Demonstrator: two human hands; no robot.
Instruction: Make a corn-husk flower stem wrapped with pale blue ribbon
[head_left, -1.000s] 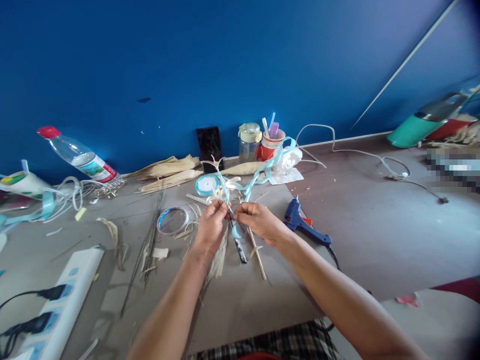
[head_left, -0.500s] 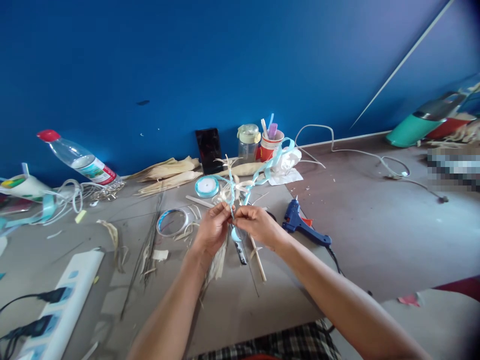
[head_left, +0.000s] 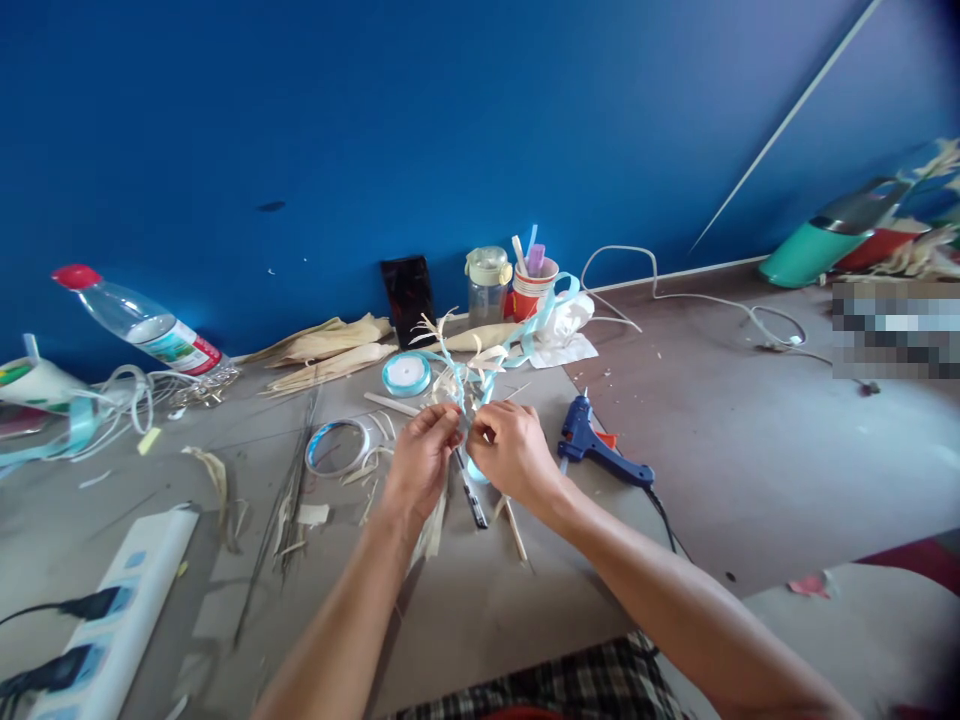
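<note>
My left hand (head_left: 424,452) is closed in a pinch around a thin stem (head_left: 459,385) wrapped in light blue. Pale flowers of what looks like dried husk (head_left: 491,357) stand out from the stem's upper part. Right beside it my right hand (head_left: 511,442) is closed, its fingertips curled on light-blue ribbon (head_left: 475,472) that shows below them; the exact grip is hidden. Under the hands lie a black-and-white pen (head_left: 472,500) and a thin pale stick (head_left: 516,530). A ribbon spool (head_left: 406,374) rests just beyond my left hand.
A blue glue gun (head_left: 600,447) lies to the right, its cord trailing forward. Left of my hands are a tape roll (head_left: 337,447), dark wires (head_left: 296,480) and a power strip (head_left: 131,620). Dried husks (head_left: 330,350), a phone (head_left: 407,300), a jar (head_left: 487,285) and a paper cup (head_left: 534,290) line the wall.
My right hand has turned over, with its knuckles now higher and its fingers curled more tightly beside the stem. The flowered stem leans slightly more left. The whole view has shifted a little.
</note>
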